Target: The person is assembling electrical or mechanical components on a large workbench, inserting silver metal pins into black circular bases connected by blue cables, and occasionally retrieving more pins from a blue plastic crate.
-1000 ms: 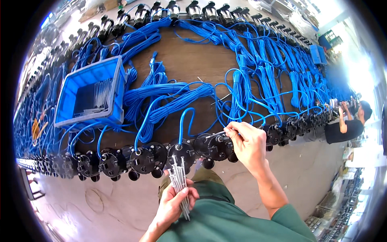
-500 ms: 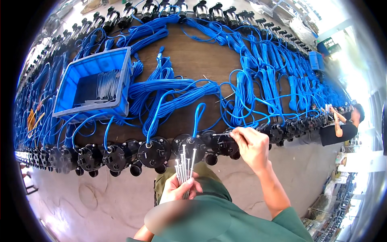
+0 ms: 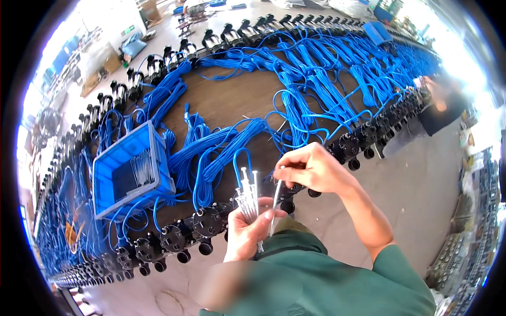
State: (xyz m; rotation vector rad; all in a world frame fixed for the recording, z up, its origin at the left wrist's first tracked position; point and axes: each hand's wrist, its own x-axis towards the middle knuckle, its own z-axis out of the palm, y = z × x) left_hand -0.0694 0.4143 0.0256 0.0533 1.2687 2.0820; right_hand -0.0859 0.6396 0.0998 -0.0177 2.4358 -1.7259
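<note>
My left hand [image 3: 243, 234] is closed round a bundle of long silver bolts [image 3: 246, 194], their heads sticking up above the fingers. Beside it, my right hand [image 3: 313, 171] pinches one long bolt [image 3: 277, 197] near its upper end; that bolt slants down close to the left fingers. Whether its lower part touches them, I cannot tell. Just beyond both hands runs the near row of black round-ended devices [image 3: 207, 221], some partly hidden by my hands. A blue cable loop [image 3: 241, 154] rises behind the bundle.
A blue plastic box [image 3: 107, 176] holding more long bolts stands on the brown table [image 3: 219, 95] at left. Coiled blue cables [image 3: 321, 95] cover much of it. Another row of devices [image 3: 232, 36] lines the far edge. A person in dark clothing [image 3: 445, 118] stands at right.
My right hand has come from the device row back toward my left hand, and its bolt has turned from level to steeply slanted. The whole view has tilted and shifted right.
</note>
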